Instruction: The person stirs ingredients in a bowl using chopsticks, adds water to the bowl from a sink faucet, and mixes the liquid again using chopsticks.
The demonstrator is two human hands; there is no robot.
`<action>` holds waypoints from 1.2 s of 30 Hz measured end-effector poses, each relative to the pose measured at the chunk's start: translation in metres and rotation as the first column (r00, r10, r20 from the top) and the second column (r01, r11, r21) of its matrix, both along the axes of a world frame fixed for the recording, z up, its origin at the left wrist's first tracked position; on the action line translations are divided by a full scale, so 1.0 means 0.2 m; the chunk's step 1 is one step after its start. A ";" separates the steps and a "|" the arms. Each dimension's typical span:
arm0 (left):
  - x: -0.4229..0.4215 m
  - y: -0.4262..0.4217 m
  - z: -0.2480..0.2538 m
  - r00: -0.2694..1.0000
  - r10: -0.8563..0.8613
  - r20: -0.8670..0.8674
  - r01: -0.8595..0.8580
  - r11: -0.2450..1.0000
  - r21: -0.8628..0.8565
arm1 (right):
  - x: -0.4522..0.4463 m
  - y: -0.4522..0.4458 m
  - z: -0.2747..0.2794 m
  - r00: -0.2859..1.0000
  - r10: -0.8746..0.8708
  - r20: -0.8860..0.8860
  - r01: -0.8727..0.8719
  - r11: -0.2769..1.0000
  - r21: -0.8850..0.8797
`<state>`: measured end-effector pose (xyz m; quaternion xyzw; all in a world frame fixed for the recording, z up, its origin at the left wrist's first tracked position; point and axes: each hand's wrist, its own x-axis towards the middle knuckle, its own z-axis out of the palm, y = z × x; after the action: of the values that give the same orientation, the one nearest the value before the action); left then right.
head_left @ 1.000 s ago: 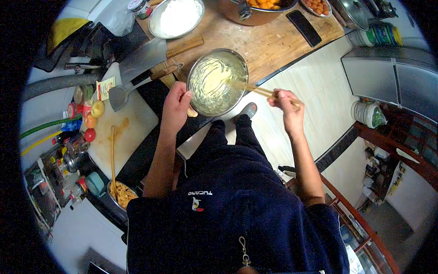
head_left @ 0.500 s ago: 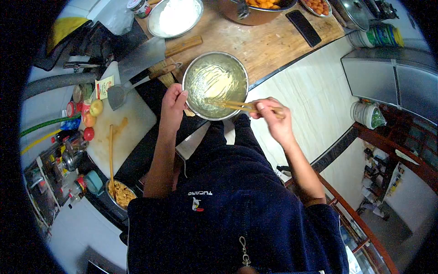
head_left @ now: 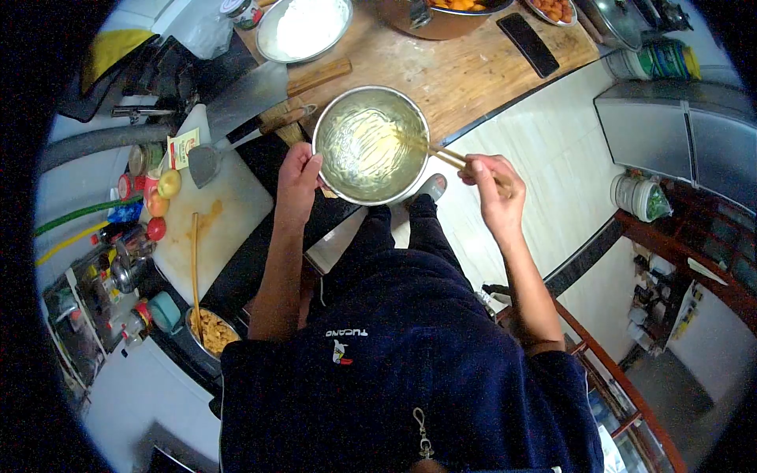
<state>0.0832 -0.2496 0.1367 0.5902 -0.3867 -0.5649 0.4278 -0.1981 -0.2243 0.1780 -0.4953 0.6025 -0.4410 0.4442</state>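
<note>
A round metal bowl [head_left: 325,172] is held up near the table's front edge, tilted toward me. My left hand [head_left: 299,177] is closed on its left rim, thumb on the near side. Pale yellow, creamy batter [head_left: 371,146] is smeared in streaks over the bowl's bottom. My right hand [head_left: 494,188] grips a pair of wooden chopsticks [head_left: 451,155] at their back ends. They cross the bowl's right rim, and their tips reach into the batter at the right side of the bowl.
On the wooden table [head_left: 441,79] are a bowl of white powder [head_left: 307,27], a phone [head_left: 528,45] and a pot [head_left: 441,25] with orange pieces. Left of me lie a spatula [head_left: 204,164], a cutting board [head_left: 236,213], fruit [head_left: 169,184] and a pan of food [head_left: 211,331].
My right hand has moved right and slightly up in the view. The chopstick tips have swept from the bowl's near side to its right side. The left hand stays almost still.
</note>
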 end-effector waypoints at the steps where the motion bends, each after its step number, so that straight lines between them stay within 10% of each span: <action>1: 0.00 0.00 -0.01 1.000 0.006 -0.018 -0.006 1.000 0.004 | 0.01 0.02 0.00 0.995 0.086 -0.044 -0.087 0.996 -0.025; 4: -0.01 0.00 -0.01 1.000 -0.015 -0.019 0.014 0.999 -0.046 | 0.14 0.08 0.04 0.962 0.273 0.011 -0.273 0.962 -0.022; 9: 0.00 0.00 0.02 0.998 -0.027 -0.057 0.028 0.999 0.016 | 0.07 0.01 0.00 0.999 -0.028 -0.046 0.026 0.999 -0.047; 13: -0.01 0.01 -0.01 0.994 0.003 -0.109 0.001 0.999 0.033 | 0.19 0.09 0.06 0.949 0.311 -0.049 -0.314 0.943 -0.107; 18: -0.01 0.00 0.00 0.989 0.020 -0.145 -0.017 1.000 0.019 | 0.16 0.00 0.02 0.953 0.116 -0.281 -0.191 0.948 -0.255; 23: -0.01 0.00 -0.03 0.994 -0.030 -0.109 0.031 0.999 0.008 | 0.29 0.11 0.10 0.895 0.370 -0.249 -0.439 0.826 -0.353; 36: -0.02 0.00 -0.02 0.991 -0.004 -0.134 0.012 0.998 0.057 | 0.28 0.02 0.02 0.863 0.227 -0.452 -0.378 0.882 -0.281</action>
<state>0.0784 -0.2502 0.1329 0.5617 -0.3431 -0.6158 0.4331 -0.1421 -0.2210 0.1811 -0.7383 0.5033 -0.3545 0.2756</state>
